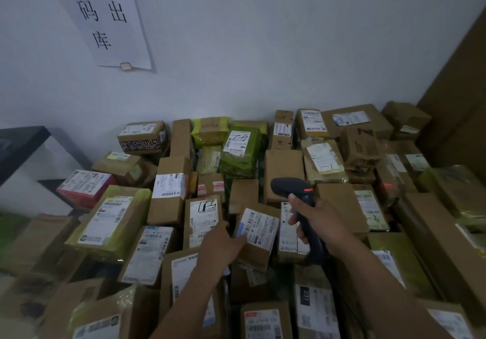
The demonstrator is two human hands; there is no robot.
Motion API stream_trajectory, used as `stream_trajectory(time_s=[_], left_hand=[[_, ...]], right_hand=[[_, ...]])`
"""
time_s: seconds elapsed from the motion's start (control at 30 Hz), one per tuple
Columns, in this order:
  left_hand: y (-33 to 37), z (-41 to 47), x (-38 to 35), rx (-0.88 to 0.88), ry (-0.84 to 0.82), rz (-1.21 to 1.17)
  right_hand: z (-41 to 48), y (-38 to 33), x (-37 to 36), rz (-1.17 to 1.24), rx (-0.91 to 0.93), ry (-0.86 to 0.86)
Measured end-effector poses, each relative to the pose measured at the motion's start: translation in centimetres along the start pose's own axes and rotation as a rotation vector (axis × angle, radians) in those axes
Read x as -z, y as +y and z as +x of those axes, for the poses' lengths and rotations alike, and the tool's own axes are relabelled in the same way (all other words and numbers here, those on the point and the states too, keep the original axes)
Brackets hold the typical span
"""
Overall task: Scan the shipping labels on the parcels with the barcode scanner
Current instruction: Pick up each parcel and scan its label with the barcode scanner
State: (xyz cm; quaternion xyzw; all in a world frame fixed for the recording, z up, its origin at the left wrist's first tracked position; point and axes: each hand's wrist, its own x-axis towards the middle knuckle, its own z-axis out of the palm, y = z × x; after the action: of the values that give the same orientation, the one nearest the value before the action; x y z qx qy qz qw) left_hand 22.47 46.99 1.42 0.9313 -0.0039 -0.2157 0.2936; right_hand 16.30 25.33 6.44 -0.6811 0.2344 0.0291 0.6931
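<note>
A heap of cardboard parcels with white shipping labels fills the lower half of the view. My right hand (319, 223) is shut on the grip of a black barcode scanner (292, 187), whose head points away over the pile. My left hand (221, 244) grips the near left edge of a small brown parcel (259, 230) and tilts it, so its white label faces up. This parcel sits just left of and below the scanner's head. A parcel with "174" handwritten on its label (203, 220) lies right beside my left hand.
Green-wrapped parcels (239, 149) lie toward the back of the pile, and a red box (85, 186) sits at the left. A white wall with a paper sign (105, 17) rises behind. A black table (18, 141) stands at the left, and tall cardboard (457, 101) at the right.
</note>
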Motion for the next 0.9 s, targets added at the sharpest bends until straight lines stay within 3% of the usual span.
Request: stream_trajectory(time_s=[0.17,0.33,0.43,0.57,0.73,0.9], left_hand=[[1.6,3.0,2.0,-0.132,0.166,-0.059],[3.4,8.6,2.4,-0.231,0.153,-0.04],[4.1,12.3,0.9,-0.284,0.054,0.092],[5.1,15.8,-1.7,-0.209,-0.024,0.264],[5.2,18.0,-4.6,-0.143,0.08,0.537],[4.3,18.6,-5.6,-0.059,0.11,0.625]], right_hand=[[3.5,-1.3,-0.6,0.032,0.075,0.109],[6.8,-0.7,-0.7,0.019,0.041,0.108],[8.1,0.5,-0.6,0.02,-0.008,0.079],[9.4,1.4,-0.4,0.062,-0.04,0.099],[10.3,1.9,0.1,0.05,-0.076,0.102],[10.4,2.0,0.3,0.093,-0.079,0.135]])
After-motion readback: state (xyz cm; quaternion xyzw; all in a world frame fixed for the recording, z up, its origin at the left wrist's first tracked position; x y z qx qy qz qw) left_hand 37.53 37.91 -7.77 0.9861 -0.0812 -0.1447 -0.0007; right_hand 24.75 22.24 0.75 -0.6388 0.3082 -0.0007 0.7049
